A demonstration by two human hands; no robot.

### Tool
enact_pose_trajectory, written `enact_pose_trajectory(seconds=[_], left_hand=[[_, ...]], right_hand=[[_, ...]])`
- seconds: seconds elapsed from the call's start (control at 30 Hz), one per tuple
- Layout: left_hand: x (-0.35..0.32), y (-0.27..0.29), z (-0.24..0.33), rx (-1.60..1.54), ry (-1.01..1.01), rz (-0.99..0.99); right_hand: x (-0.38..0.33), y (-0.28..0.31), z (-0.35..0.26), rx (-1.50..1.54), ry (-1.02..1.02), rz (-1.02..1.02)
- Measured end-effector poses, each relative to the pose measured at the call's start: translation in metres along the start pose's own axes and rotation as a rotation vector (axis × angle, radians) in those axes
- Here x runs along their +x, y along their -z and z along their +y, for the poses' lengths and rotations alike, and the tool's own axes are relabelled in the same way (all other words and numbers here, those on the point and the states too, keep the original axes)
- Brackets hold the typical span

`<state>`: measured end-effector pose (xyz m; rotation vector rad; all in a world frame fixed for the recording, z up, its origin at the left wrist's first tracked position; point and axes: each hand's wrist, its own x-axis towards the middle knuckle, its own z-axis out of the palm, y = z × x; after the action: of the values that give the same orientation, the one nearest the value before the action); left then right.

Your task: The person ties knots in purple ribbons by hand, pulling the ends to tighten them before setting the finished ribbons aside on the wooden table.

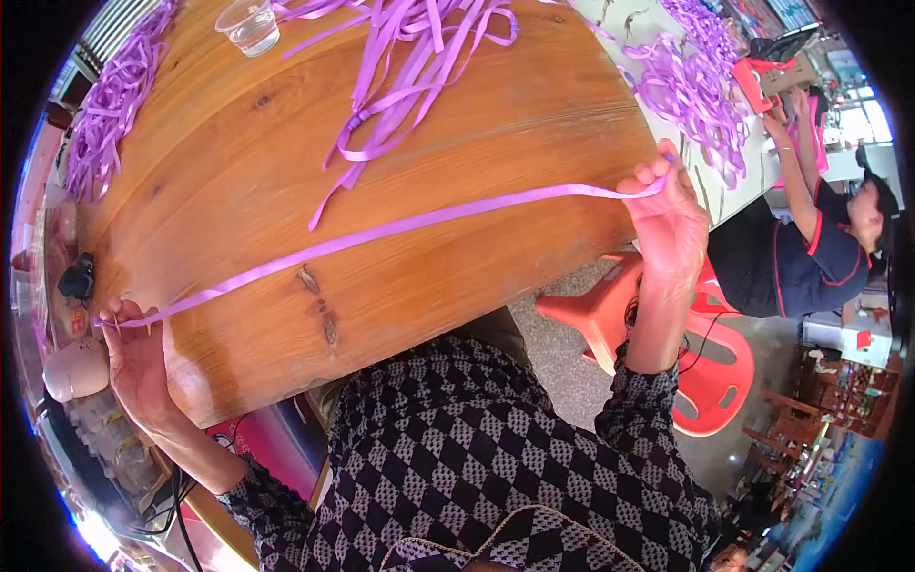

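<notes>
A long purple ribbon (410, 224) stretches across the wooden table (534, 124) between my two hands. At the table's left edge, my left hand (136, 357) pinches one end of it between the fingers. My right hand (667, 214) is raised at the right edge, its fingers closed on the other end. The band runs nearly taut, dipping slightly before my right hand. Beyond it, a loose bundle of purple ribbons (405, 71) lies on the table, with several strands trailing toward me.
A clear plastic cup (251, 29) holding some liquid stands at the far left. More purple ribbons hang over the left edge (114, 105) and pile up on a white table (701, 95) at right. Red plastic stools (605, 310) are on the floor. Another person (801, 248) works at right.
</notes>
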<state>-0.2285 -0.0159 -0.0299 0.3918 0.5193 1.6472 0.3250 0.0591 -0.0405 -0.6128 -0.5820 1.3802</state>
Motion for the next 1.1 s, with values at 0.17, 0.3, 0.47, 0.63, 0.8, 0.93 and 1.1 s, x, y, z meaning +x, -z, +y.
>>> enact_pose_trajectory(seconds=[0.17,0.3,0.47,0.63,0.8,0.93,1.1], left_hand=[[0.009,0.027,0.006,-0.199,-0.009,-0.016],[0.009,0.057,0.026,-0.165,-0.204,0.377],[0.021,0.062,0.02,-0.578,-0.132,0.415],[0.018,0.047,0.01,-0.721,-0.076,0.32],[0.008,-0.01,-0.023,-0.004,-0.154,0.101],[-0.005,-0.071,-0.069,0.486,-0.193,0.174],[-0.025,-0.133,-0.132,0.806,0.088,0.126]], right_hand=[[0.001,0.001,-0.005,0.373,-0.034,0.085],[0.005,-0.004,-0.007,0.623,-0.057,0.101],[0.001,-0.004,-0.002,0.508,0.023,0.151],[-0.001,0.015,0.008,0.545,-0.027,0.131],[-0.008,0.012,-0.003,0.121,-0.103,0.006],[-0.02,-0.046,0.026,-0.255,-0.14,-0.146],[-0.046,-0.124,0.063,-0.549,-0.405,-0.275]])
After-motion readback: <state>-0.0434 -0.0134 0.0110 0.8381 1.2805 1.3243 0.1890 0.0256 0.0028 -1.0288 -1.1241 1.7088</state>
